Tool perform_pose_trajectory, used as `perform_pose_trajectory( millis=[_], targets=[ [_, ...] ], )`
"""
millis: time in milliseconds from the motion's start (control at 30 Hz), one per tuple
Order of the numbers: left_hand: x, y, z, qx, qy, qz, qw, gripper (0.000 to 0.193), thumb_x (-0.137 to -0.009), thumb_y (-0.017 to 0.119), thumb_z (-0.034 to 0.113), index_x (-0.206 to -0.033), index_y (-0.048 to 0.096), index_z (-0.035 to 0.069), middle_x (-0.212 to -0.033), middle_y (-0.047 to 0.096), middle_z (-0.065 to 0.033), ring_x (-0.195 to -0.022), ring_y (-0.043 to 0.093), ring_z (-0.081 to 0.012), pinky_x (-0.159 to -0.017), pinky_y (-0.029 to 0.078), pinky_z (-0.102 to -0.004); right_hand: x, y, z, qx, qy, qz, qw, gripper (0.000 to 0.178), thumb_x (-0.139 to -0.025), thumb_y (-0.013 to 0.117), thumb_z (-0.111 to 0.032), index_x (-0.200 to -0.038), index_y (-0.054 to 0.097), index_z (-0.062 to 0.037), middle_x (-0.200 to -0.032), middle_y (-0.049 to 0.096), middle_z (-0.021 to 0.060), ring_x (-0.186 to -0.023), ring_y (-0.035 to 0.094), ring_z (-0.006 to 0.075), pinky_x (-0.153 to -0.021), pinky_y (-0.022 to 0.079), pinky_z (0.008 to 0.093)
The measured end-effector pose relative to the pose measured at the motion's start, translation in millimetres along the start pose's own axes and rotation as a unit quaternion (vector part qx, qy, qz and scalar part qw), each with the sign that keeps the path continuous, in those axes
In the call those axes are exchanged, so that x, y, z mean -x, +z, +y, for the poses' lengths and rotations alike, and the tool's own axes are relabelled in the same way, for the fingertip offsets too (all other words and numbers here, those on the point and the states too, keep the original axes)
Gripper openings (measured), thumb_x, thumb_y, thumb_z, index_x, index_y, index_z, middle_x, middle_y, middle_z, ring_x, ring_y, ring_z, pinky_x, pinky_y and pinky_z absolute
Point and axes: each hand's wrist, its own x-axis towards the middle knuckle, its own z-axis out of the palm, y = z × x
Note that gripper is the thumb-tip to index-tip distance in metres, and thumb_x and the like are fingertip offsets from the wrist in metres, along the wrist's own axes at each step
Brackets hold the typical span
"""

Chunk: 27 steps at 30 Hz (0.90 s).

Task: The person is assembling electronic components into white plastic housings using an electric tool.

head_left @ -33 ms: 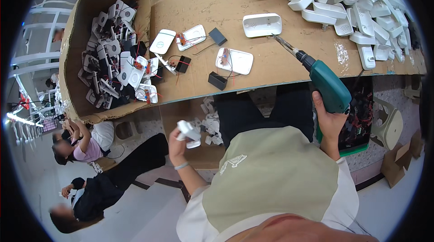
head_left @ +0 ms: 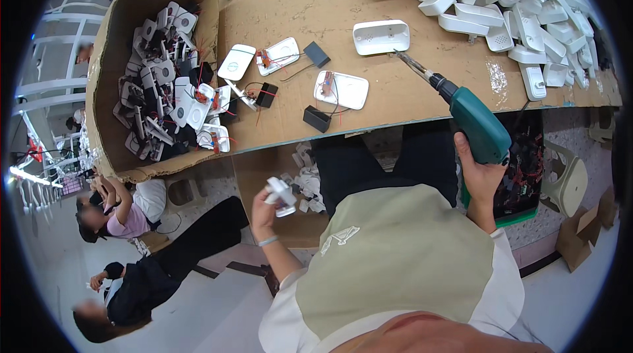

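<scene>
One pale floor [head_left: 214,310] spreads across the room's near left, where a person in dark clothes [head_left: 145,284] and another in pink [head_left: 132,218] are. Far side, a scuffed cardboard-covered tabletop [head_left: 290,3] bears a tall box [head_left: 99,89] of wired parts at left and heaped white trays [head_left: 501,17] at right; a bump might send some sliding off. A green power tool [head_left: 480,122] is grasped at its butt by the right hand [head_left: 481,178], its tip near an open white tray [head_left: 381,36]; a slip could scratch it. Wires on the nearer white shell [head_left: 349,92] could tear if snagged. Off the near edge, the left hand [head_left: 262,209] pinches a small white piece [head_left: 283,196]; a loose hold could drop it.
</scene>
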Motion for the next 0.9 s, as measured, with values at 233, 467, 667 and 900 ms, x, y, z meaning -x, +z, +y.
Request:
perform_pose_trajectory(
  millis=[233, 467, 667, 900],
  targets=[
    [-91, -20, -267, -0.049, -0.268, 0.156, 0.949, 0.037, -0.089, 0.057, 0.012, -0.123, 0.062, -0.001, -0.104, 0.066, -0.0080, -0.089, 0.063, -0.0230, -0.073, 0.054, -0.0390, 5, 4, -24, -0.001, 0.000, -0.010, 1.000, 0.024, -0.087, 0.082, -0.004, -0.104, 0.066, 0.0039, -0.095, 0.063, 0.0036, -0.085, 0.060, 0.0106, -0.077, 0.048, 0.0234],
    [-82, 114, -77, -0.441, 0.000, 0.290, 0.849, 0.033, -0.087, 0.066, 0.010, -0.117, 0.065, -0.004, -0.112, 0.072, -0.0230, -0.108, 0.069, -0.0302, -0.097, 0.051, -0.0400, 12, -14, -17, 0.015, 0.020, 0.055, 0.998, 0.026, -0.087, 0.083, -0.006, -0.103, 0.065, 0.0027, -0.095, 0.063, 0.0013, -0.086, 0.059, 0.0083, -0.076, 0.048, 0.0229],
    [-6, 231, 168, -0.045, 0.625, 0.319, 0.711, 0.029, -0.102, 0.059, 0.014, -0.122, 0.053, -0.007, -0.122, 0.058, -0.0161, -0.106, 0.058, -0.0253, -0.095, 0.047, -0.0402, 5, -20, 2, -0.001, 0.025, 0.101, 0.995, 0.027, -0.085, 0.086, -0.010, -0.105, 0.071, 0.0020, -0.096, 0.073, 0.0033, -0.084, 0.065, 0.0100, -0.078, 0.051, 0.0244],
    [-96, 342, 243, -0.479, 0.592, -0.014, 0.648, 0.054, -0.082, 0.063, -0.004, -0.136, 0.059, 0.000, -0.116, 0.061, -0.0236, -0.106, 0.059, -0.0440, -0.096, 0.048, -0.0497, 15, -25, 10, 0.008, 0.029, 0.093, 0.995, 0.028, -0.085, 0.086, -0.010, -0.105, 0.071, 0.0026, -0.097, 0.073, 0.0045, -0.085, 0.066, 0.0109, -0.079, 0.051, 0.0252]
  ],
)
